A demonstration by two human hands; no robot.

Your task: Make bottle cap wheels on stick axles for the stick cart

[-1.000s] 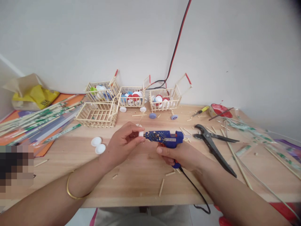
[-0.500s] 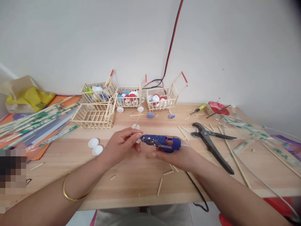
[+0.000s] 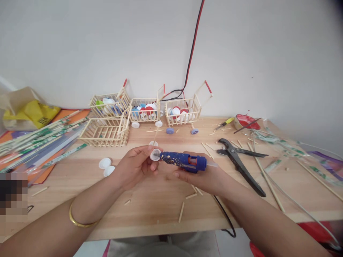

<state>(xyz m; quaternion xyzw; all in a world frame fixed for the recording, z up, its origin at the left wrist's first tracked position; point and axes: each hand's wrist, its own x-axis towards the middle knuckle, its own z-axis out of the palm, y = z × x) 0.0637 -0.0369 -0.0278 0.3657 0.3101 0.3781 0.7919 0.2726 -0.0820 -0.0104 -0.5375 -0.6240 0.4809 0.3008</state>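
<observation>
My left hand (image 3: 140,162) is closed on a white bottle cap (image 3: 155,155), its hollow side turned toward me. In my right hand (image 3: 200,176) is a blue hot glue gun (image 3: 174,159), its body spotted with stuck bits. The nozzle tip points into the cap; whether it touches the inside I cannot tell. Just behind the held cap shows another white cap with a thin wooden stick (image 3: 156,135) rising from it. Left of my left hand, two more white caps (image 3: 105,163) lie on the table.
Several small stick carts stand at the back, among them an unwheeled stick basket (image 3: 104,132) and a cart with purple wheels (image 3: 183,111). Black pliers (image 3: 238,160), a yellow-handled cutter (image 3: 225,123) and a red bowl (image 3: 247,122) lie right. Bundled sticks (image 3: 45,139) lie left.
My left hand has turned the white cap so its hollow side shows. The glue gun's nozzle now points inside it. The view has shifted slightly.
</observation>
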